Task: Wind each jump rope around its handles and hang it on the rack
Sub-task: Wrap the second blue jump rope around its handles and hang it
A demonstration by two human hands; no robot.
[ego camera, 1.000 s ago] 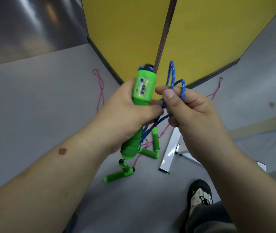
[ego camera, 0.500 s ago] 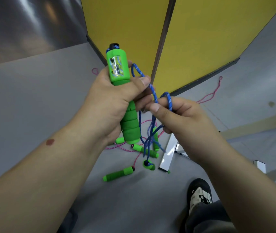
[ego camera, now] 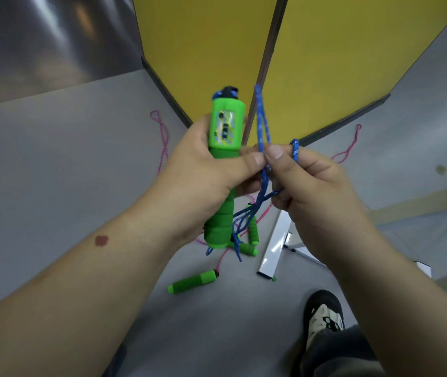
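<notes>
My left hand [ego camera: 203, 170] grips an upright green jump-rope handle [ego camera: 225, 164] with a small counter window near its top. Its blue cord [ego camera: 261, 123] rises in a loop to the right of the handle and trails down in several strands below my hands. My right hand [ego camera: 306, 183] pinches this blue cord between thumb and fingers, close to my left thumb. On the grey floor below lie more green foam handles [ego camera: 193, 281] joined to a thin pink cord [ego camera: 162, 140].
Two yellow wall panels [ego camera: 339, 58] meet in a corner ahead. A white metal frame leg [ego camera: 274, 246] lies on the floor to the right of the handles. My shoe [ego camera: 323, 317] shows at the bottom right.
My left hand has tilted the green handle back upright and lowered it. The blue cord loop now stands higher, and my right hand has shifted up beside my left thumb.
</notes>
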